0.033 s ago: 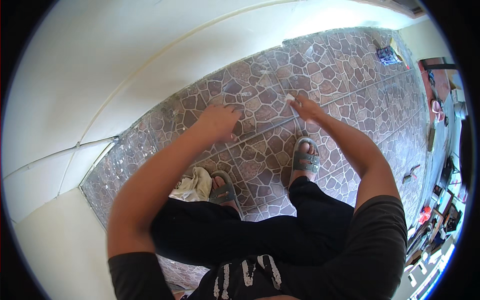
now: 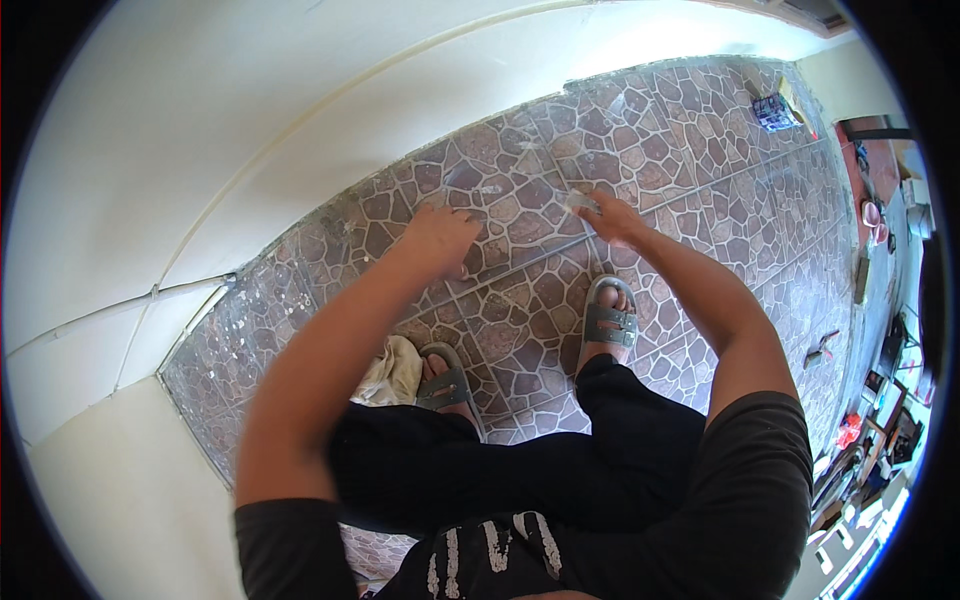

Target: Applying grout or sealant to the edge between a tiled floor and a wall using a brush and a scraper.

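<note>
Between the thumb and fingers of my right hand point(image 2: 612, 217) is a small pale, flat piece point(image 2: 579, 202), held just over the patterned floor tiles point(image 2: 530, 205). Its exact kind is too small to make out. My left hand point(image 2: 440, 240) is over the tiles to the left, back up, with its fingers apart and nothing visible in it. Whether that hand touches the floor, I cannot tell. Pale smears and dusty marks show on the tiles between and beyond my hands.
A crumpled cream cloth point(image 2: 392, 374) lies beside my left sandal point(image 2: 447, 385). White wall panels point(image 2: 290, 150) border the floor ahead and left. A patterned packet point(image 2: 775, 112) lies far right, and a small tool point(image 2: 823, 347) nearer. Assorted household items point(image 2: 880, 425) crowd the right edge.
The pale piece in my right hand has shifted a little left and shows more of its surface. My left forearm and elbow have swung slightly right.
</note>
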A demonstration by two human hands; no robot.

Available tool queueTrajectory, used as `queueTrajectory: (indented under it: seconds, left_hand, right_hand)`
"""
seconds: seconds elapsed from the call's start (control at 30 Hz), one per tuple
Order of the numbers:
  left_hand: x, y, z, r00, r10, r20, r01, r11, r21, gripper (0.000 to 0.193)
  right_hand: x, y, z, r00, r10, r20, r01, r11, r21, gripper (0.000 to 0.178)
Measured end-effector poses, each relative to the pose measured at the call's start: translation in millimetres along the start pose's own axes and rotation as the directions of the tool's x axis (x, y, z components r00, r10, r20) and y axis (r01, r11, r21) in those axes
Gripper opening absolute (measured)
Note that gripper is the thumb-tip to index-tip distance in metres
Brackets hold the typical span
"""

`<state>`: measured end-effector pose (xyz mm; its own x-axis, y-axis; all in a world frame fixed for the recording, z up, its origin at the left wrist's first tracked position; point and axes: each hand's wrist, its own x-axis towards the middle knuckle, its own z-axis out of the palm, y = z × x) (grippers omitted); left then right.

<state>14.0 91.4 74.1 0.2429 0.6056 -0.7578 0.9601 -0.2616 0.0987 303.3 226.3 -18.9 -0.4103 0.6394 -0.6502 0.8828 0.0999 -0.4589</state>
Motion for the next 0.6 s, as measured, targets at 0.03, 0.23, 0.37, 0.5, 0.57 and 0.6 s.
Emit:
queueTrajectory:
  seconds: [0.03, 0.23, 0.37, 0.5, 0.57, 0.6]
  left_hand:
    - [20.2, 7.5, 16.7, 1.0, 0.006, -0.002, -0.006, 1.0, 0.001, 0.091]
    - [65.5, 78.5, 102.8, 0.903, -0.409, -0.134, 0.289, 0.805, -0.518, 0.13]
    - [67.8, 74.4, 108.5, 0.9, -0.418, -0.122, 0.312, 0.814, -0.49, 0.142]
    - [82.4, 80.5, 97.9, 0.922, -0.381, -0.073, 0.301, 0.821, -0.486, 0.147]
    - [81.6, 77.3, 101.3, 0.921, -0.387, -0.052, 0.314, 0.812, -0.492, 0.148]
    - [81.2, 75.5, 102.8, 0.921, -0.389, -0.034, 0.322, 0.806, -0.496, 0.149]
  right_hand:
    - [7.9, 10.7, 5.7, 0.993, -0.108, -0.037, 0.105, 0.991, -0.078, 0.065]
    - [35.0, 55.8, 32.5, 0.942, -0.297, -0.153, 0.284, 0.953, -0.101, 0.05]
    - [11.8, 27.5, 28.2, 0.974, -0.222, -0.054, 0.209, 0.961, -0.183, 0.039]
    - [18.8, 45.2, 50.1, 0.957, -0.078, -0.28, 0.03, 0.984, -0.173, 0.044]
    - [15.5, 36.1, 47.5, 0.971, -0.124, -0.206, 0.079, 0.974, -0.212, 0.045]
    - [14.6, 31.3, 46.0, 0.978, -0.162, -0.132, 0.126, 0.961, -0.247, 0.045]
